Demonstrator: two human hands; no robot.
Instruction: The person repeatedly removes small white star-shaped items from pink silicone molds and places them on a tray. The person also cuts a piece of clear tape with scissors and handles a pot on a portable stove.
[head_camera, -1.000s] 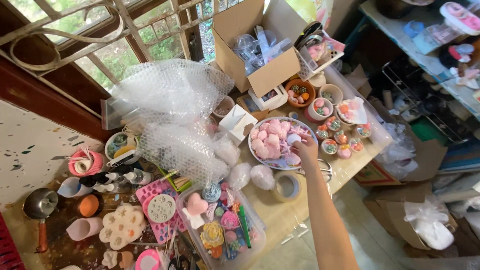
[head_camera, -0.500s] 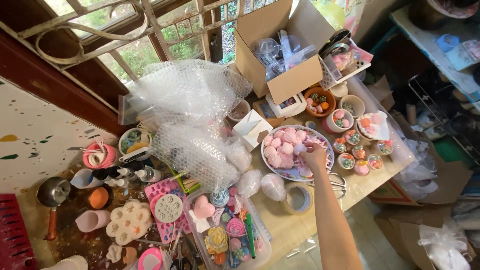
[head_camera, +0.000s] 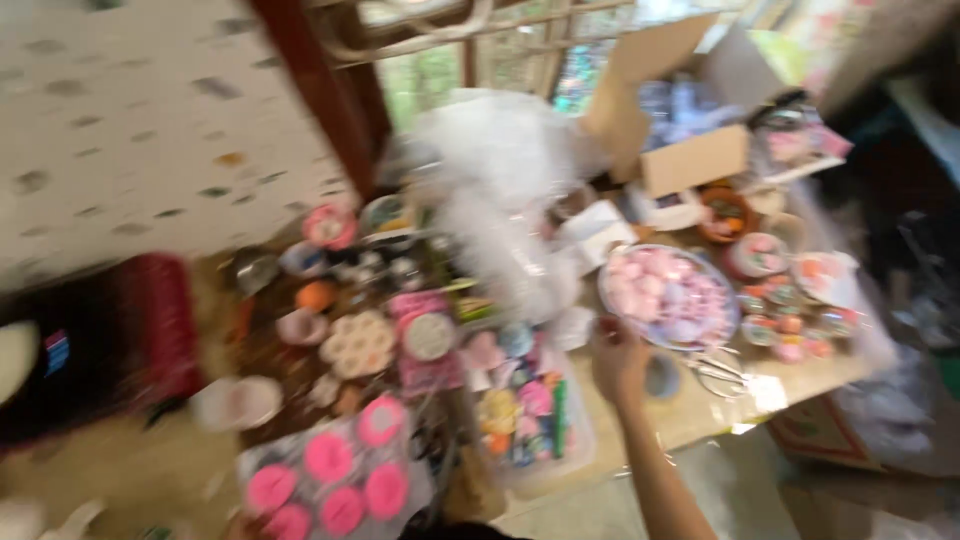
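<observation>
We see the right hand (head_camera: 620, 362) at the near rim of the round bowl of pink soaps (head_camera: 668, 296) on the cluttered wooden table (head_camera: 700, 410); grip lost to blur, can't tell. Left hand out of view.

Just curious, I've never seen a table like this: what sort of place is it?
Likely a home craft workspace: pink moulds, a plate of pastel pieces and an open cardboard box crowd the table.

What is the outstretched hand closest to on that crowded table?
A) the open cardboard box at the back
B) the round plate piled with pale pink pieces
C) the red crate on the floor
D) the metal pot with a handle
B: the right hand sits just at the near left edge of the plate of pink pieces, while the cardboard box lies well beyond it.
</observation>
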